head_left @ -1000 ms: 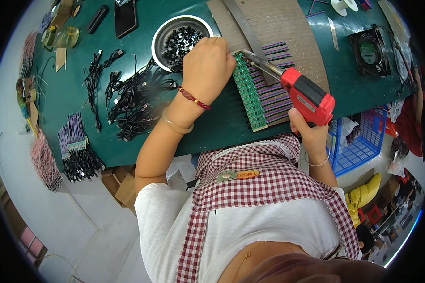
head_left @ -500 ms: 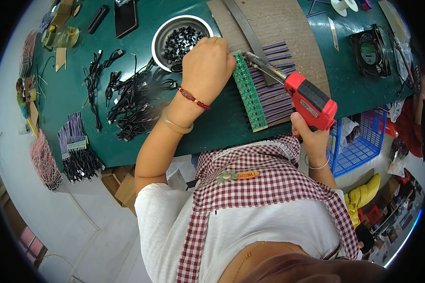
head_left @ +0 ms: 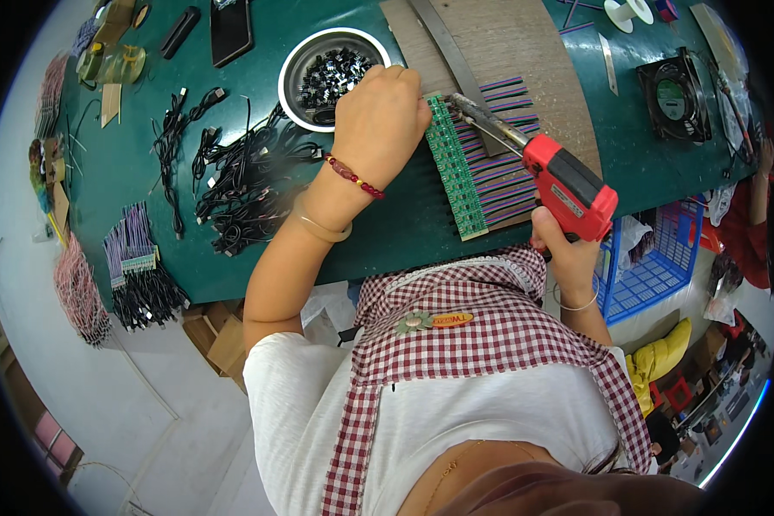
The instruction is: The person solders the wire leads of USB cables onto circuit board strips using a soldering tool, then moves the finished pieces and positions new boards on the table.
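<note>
My right hand point(head_left: 569, 251) is wrapped round the grip of a red and black soldering gun point(head_left: 568, 187). Its metal tip reaches the far end of a long strip of green circuit boards point(head_left: 457, 172). From the strip's right side run rows of thin purple, black and pink wires point(head_left: 509, 191). My left hand point(head_left: 382, 116) is closed beside the strip's far left corner, the fingertips turned away from view. Whatever they pinch, if anything, is hidden. Right behind that hand stands a round metal bowl point(head_left: 285, 93) of small black parts point(head_left: 335, 76).
The strip's wires lie on a wooden board point(head_left: 568, 95) with a flat metal bar point(head_left: 447, 47) across it. Black cables point(head_left: 241, 189) are piled to the left. A small fan point(head_left: 672, 96) stands far right, above a blue basket point(head_left: 654, 267). Another person's arm point(head_left: 758, 198) shows at the right rim.
The soldering gun has shifted very slightly to the right and its tip is still at the far end of the strip. My left hand has stayed almost in place.
</note>
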A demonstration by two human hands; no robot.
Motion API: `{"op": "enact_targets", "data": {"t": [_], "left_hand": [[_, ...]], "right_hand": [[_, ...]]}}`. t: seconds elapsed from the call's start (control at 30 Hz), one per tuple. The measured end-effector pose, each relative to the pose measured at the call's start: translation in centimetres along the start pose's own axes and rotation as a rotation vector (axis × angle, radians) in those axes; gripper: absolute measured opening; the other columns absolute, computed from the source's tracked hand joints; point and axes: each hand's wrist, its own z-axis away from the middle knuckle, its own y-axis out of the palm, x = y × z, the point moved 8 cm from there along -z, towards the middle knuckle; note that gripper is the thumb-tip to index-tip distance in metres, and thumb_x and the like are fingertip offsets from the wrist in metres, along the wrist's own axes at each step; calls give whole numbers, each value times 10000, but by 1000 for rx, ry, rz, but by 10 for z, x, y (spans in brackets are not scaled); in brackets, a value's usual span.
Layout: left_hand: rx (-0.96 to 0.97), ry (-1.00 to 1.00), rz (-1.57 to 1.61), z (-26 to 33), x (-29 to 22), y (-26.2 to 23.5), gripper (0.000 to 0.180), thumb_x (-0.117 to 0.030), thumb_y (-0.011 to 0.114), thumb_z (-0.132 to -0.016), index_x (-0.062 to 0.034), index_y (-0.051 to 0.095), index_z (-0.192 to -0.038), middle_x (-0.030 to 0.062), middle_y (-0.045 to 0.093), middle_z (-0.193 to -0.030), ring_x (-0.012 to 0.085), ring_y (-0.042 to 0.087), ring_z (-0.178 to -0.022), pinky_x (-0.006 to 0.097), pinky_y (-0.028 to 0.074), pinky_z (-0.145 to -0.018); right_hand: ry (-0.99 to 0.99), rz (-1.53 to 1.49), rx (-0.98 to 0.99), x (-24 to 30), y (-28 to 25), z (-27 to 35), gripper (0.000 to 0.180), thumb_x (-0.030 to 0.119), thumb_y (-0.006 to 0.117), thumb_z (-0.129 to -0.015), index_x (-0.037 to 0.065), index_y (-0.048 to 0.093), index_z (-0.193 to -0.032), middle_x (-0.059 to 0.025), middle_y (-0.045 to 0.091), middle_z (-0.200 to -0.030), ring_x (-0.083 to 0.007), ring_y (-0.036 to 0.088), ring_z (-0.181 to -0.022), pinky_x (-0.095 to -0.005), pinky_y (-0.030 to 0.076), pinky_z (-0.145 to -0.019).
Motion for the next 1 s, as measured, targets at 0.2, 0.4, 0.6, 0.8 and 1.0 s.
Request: {"op": "enact_targets", "data": {"t": [0.2,0.4,0.6,0.8,1.0], "left_hand": [[-13,15,-15,0,1,0,90,-106,576,-731,-30,556,-686,102,577,-723,278,575,-741,387,479,-625],[-2,-2,-31,-1,2,1,93,-113,572,-735,-30,561,-694,104,584,-735,279,580,-756,387,485,-630],[26,1,-46,-1,4,2,91,-113,569,-738,-29,567,-702,105,589,-742,280,583,-763,389,489,-634],[46,2,-58,-3,7,3,92,-113,568,-742,-28,571,-707,105,595,-749,279,584,-768,387,491,-641],[53,14,-72,-1,7,3,86,-110,568,-753,-32,572,-719,104,597,-744,279,587,-763,388,494,-634]], "right_hand": [[-2,-8,-3,-2,-1,0,188,41,646,-812,-21,563,-970,-23,553,-633,-81,509,-510,-216,401,-476],[100,-55,31,-11,3,0,249,88,721,-766,8,606,-972,-12,622,-868,-85,571,-744,-243,466,-674],[78,-93,-57,-10,-2,2,260,88,721,-769,4,611,-989,-14,622,-866,-79,571,-746,-239,465,-666],[75,-99,-22,-8,1,-1,233,81,710,-781,5,613,-978,-7,620,-829,-64,565,-703,-221,454,-618],[120,-127,-21,-5,4,-1,162,86,699,-793,16,602,-902,3,585,-672,-58,523,-548,-211,413,-501]]}}
